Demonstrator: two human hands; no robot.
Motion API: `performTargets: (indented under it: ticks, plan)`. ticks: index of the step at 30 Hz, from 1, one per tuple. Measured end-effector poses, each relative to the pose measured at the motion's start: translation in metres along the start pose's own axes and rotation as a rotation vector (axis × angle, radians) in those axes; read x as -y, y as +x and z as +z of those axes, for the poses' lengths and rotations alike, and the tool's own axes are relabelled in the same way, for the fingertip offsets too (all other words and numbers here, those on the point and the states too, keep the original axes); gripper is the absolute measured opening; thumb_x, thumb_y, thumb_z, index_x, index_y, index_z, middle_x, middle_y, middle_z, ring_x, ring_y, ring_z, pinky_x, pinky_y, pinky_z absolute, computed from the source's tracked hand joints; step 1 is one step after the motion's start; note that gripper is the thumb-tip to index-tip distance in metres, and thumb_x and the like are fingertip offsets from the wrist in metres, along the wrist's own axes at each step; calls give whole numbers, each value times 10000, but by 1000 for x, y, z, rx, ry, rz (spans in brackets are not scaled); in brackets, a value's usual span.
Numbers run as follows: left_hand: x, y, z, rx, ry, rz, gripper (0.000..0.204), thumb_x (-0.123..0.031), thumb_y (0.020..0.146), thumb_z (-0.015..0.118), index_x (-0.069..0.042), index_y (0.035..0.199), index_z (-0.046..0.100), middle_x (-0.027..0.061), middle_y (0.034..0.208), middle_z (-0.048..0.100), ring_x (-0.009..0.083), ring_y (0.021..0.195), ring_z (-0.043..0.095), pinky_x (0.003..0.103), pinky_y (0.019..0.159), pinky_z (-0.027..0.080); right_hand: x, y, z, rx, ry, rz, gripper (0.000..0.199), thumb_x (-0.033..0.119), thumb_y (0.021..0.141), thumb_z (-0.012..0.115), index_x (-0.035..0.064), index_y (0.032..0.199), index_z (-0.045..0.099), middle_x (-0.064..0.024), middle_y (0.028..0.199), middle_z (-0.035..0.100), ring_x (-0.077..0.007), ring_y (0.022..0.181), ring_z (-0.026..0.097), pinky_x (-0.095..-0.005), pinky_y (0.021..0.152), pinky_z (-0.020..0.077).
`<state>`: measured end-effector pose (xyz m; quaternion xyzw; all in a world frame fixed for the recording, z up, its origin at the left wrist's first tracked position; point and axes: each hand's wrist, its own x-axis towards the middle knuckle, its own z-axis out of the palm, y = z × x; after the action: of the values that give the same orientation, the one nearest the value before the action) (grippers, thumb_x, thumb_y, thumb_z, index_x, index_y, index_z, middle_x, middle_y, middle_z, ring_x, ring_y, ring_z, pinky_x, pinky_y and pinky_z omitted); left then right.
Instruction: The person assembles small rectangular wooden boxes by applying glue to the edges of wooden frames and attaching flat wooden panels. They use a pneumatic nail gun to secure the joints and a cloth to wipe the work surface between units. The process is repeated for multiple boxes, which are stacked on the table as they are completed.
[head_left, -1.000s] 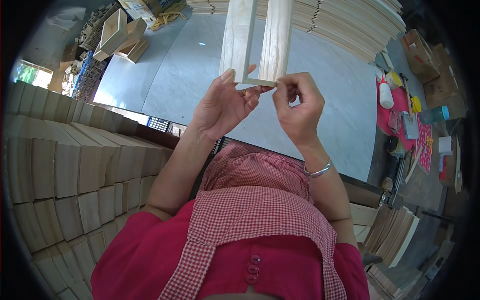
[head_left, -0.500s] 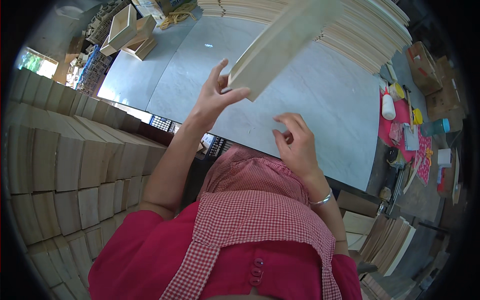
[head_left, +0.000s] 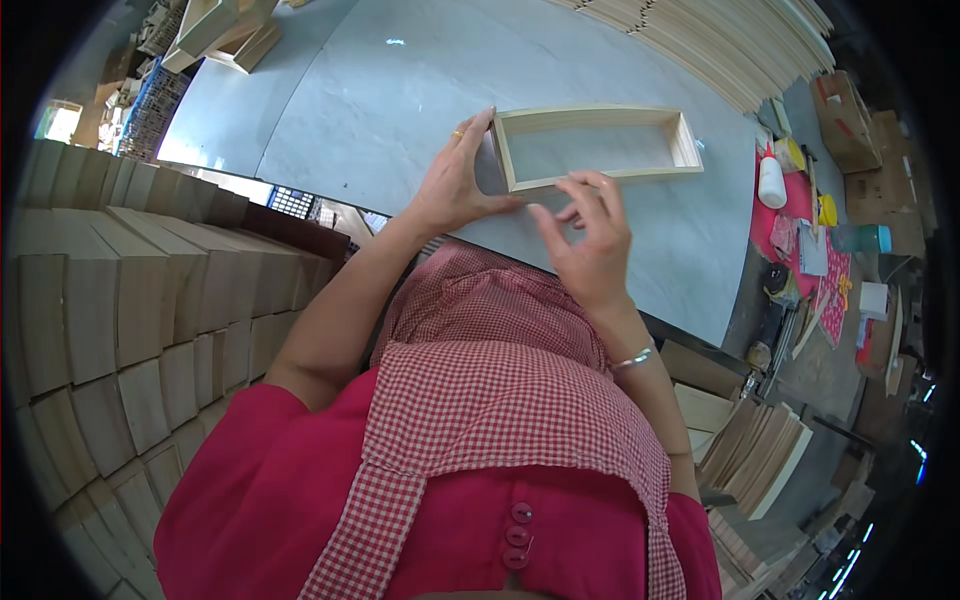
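A long, shallow rectangular frame of pale wood (head_left: 600, 110) lies on the light grey marbled tabletop (head_left: 400, 120). The grey surface shows through its middle. At its left end, my left hand (head_left: 462, 182) spans the short side, fingers at the far corner and thumb by the near one. My right hand (head_left: 592, 235) is just in front of the frame's long near side. Its thumb and bent fingers are apart with nothing between them, and the fingertips come close to the wood; whether they touch it I cannot tell.
Wooden boxes (head_left: 225, 35) stand at the far left, and stacked wooden strips (head_left: 710, 45) line the far right. Beside the right table edge are a white glue bottle (head_left: 770, 182) and a teal jar (head_left: 865, 238). Piled wooden blocks (head_left: 140, 310) rise on my left.
The raised, tilted frame has come down flat onto the table, with my left hand still at its left end. My right hand is now beside its near side. The whole view has shifted slightly.
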<state>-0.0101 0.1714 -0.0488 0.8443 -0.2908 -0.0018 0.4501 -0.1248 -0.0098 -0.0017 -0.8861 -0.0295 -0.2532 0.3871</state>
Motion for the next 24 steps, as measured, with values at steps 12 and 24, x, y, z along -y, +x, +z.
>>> performTargets:
  ticks: [12, 24]
  plan:
    - [-9, -3, -4, 58, -209, -146, 1030, -48, 701, 821, -14, 1576, 277, 214, 1505, 407, 250, 1006, 667, 370, 881, 594, -9, 6, 51, -42, -114, 21, 352, 198, 768, 861, 35, 940, 601, -106, 985, 568, -276, 768, 664, -384, 619, 568]
    - [-9, -2, 4, 47, -125, -79, 1062, -112, 727, 853, 7, 1580, 231, 248, 1500, 397, 264, 953, 672, 376, 852, 605, -13, 3, 50, -114, -57, -21, 323, 191, 819, 836, 16, 991, 626, -141, 1046, 585, -264, 775, 669, -358, 675, 570]
